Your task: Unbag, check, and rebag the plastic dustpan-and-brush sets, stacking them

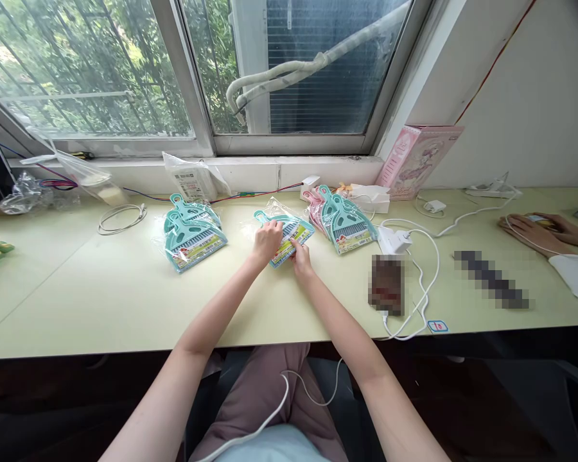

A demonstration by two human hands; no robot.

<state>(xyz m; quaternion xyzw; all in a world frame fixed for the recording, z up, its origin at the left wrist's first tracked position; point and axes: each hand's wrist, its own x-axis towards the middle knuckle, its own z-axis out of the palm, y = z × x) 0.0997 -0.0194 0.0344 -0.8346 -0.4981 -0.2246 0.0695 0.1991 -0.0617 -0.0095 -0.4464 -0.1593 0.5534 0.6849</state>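
Between my hands is a teal mini dustpan and brush set (296, 232) in a clear plastic bag with a printed label, tilted over the table. My left hand (268, 239) is closed over its left side, fingers curled on the front. At its lower right edge, my right hand (301, 258) grips it with the thumb on the label. To the left lie more bagged teal dustpan sets (192, 232), overlapping. On the right, another teal set (347, 221) rests partly over pink ones (314, 204).
A blurred-out phone-like object (386, 285) with white cables (431, 282) and a charger (394, 241) lies at right. Farther right are another person's hands (534, 231). A pink box (417, 160) stands by the wall, and a coiled cable (120, 220) sits at left.
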